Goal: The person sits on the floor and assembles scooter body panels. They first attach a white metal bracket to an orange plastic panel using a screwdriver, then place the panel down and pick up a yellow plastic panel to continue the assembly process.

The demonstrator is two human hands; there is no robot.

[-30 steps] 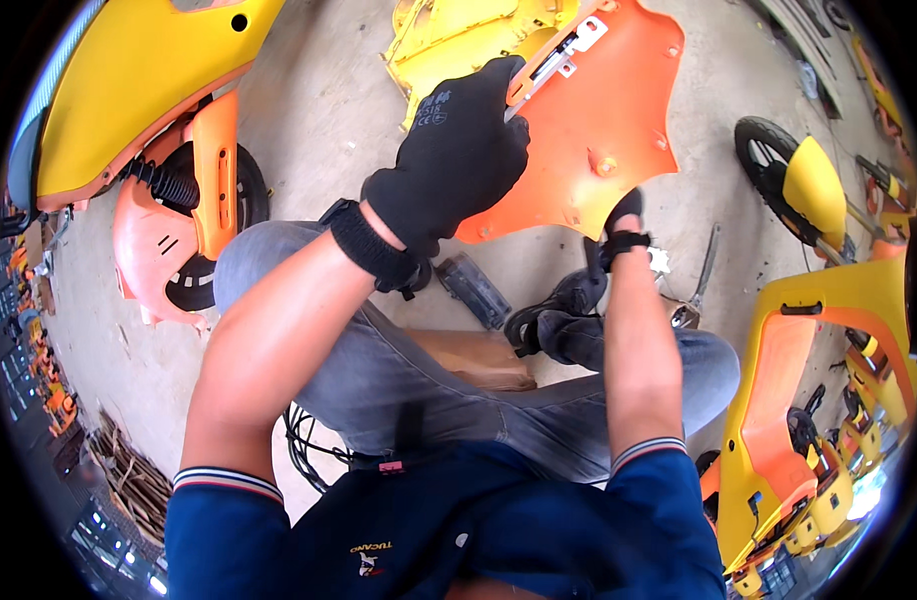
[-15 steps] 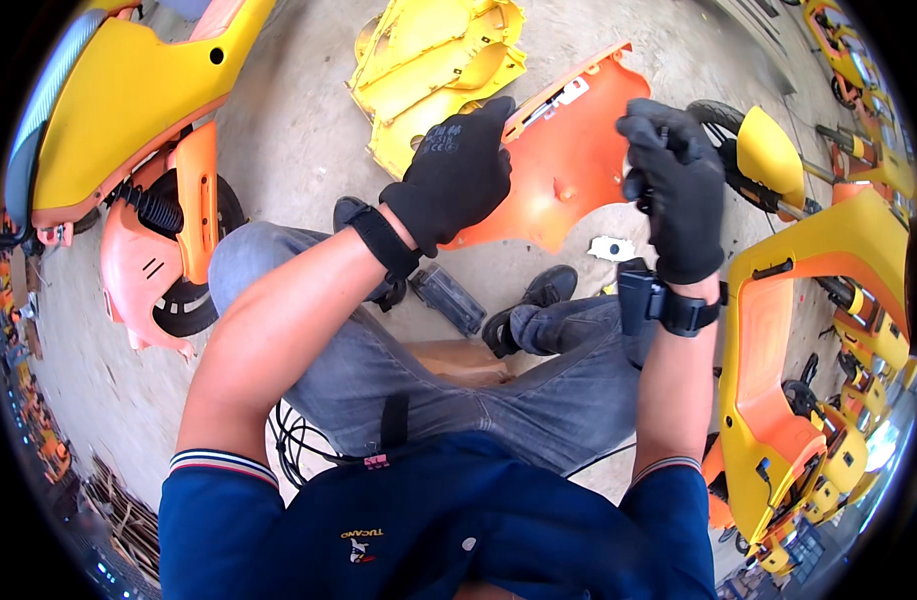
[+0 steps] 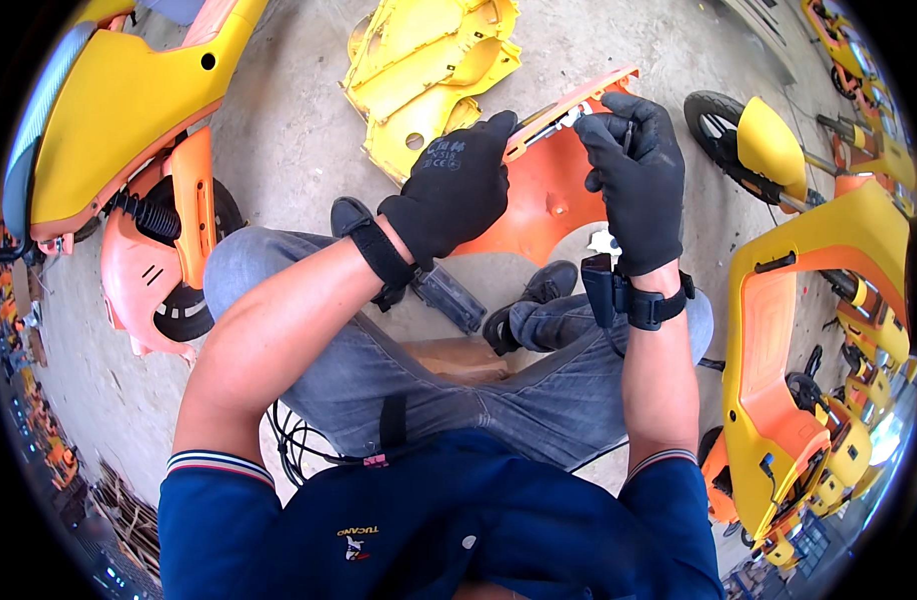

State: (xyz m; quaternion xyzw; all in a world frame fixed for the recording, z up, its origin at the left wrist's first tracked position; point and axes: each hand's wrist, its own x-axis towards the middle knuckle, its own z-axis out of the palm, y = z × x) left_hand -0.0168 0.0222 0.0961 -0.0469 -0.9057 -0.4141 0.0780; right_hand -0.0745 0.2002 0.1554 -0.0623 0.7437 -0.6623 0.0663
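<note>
An orange plastic body panel (image 3: 541,195) is raised in front of my knees, its slotted edge slanting up to the far right. My left hand (image 3: 451,188), in a black glove, is closed on the panel's left edge. My right hand (image 3: 639,190), gloved alike, is at the panel's right side with its fingers curled together. Something small and dark shows between those fingers, too little to name. Close to the right fingertips, a pale fitting (image 3: 571,118) sits in the slotted edge.
Yellow body panels (image 3: 429,75) lie on the floor beyond. A dark grey block (image 3: 449,298) and a brown cardboard piece (image 3: 454,360) lie between my legs. A white piece (image 3: 604,242) is near my right wrist. Scooter bodies stand left (image 3: 129,110) and right (image 3: 754,400); black cables (image 3: 297,440) lie by my left thigh.
My right hand has moved left, in over the panel's slotted edge. The panel has tilted, and its far corner sits lower. My left hand keeps its grip, almost unmoved.
</note>
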